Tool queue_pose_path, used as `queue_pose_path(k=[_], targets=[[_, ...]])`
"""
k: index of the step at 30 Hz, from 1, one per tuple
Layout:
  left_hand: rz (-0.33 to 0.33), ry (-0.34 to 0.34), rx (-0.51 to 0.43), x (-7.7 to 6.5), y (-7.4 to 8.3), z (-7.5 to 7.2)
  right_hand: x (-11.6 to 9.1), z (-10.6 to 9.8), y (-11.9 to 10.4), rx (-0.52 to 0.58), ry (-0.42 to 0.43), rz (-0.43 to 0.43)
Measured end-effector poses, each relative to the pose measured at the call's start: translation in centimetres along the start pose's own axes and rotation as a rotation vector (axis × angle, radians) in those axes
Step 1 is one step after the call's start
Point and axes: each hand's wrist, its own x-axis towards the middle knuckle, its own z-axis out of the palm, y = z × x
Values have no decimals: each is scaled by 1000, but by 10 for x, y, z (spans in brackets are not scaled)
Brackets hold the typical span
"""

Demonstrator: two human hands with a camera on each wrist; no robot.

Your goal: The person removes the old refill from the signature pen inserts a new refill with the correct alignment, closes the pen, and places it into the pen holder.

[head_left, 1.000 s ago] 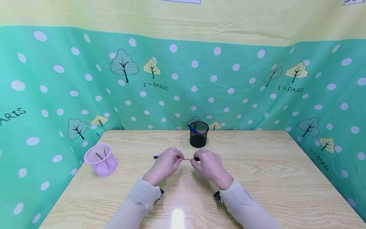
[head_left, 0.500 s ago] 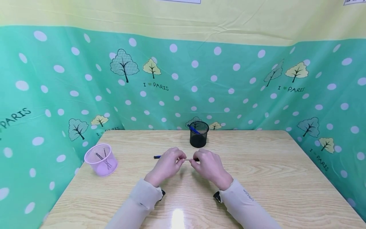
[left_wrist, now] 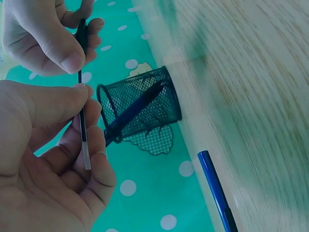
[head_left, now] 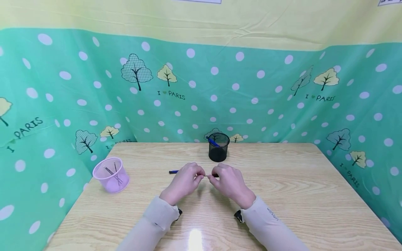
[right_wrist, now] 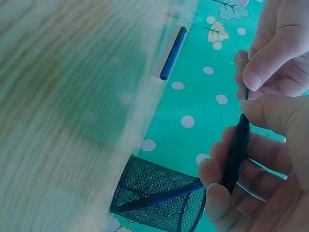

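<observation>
In the head view, two forearms in pale long sleeves (head_left: 270, 223) are angling inward over a light wood-grain table (head_left: 314, 202), the left hand (head_left: 184, 181) and right hand (head_left: 230, 181) facing each other. A thin dark rod (head_left: 206, 176) is spanning the narrow gap between their fingertips. A black mesh cup (head_left: 217, 154) holding a blue pen (head_left: 213, 142) is standing just beyond; a lilac mesh cup (head_left: 111, 188) is standing well to the left. Behind, a green, white-dotted cloth (head_left: 251, 90) with printed trees and a yellow upper band is hanging.

In the right wrist view, the right hand is curling round a black ribbed pen barrel (right_wrist: 236, 154), its thumb lying at the narrow end.

In the left wrist view, the left hand is pinching the rod between thumb and fingers, the rod's clear end crossing the curled fingers. A glossy blue cylinder (left_wrist: 216, 188) is lying on the table.
</observation>
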Motion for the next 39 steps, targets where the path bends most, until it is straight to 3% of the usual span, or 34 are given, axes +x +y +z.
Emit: queue_pose_path(k=[20, 39], targets=[[-18, -22, -6, -1, -1, -2, 0, -1, 0, 22, -10, 1], [21, 11, 17, 0, -6, -3, 0, -1, -1, 9, 3, 10]])
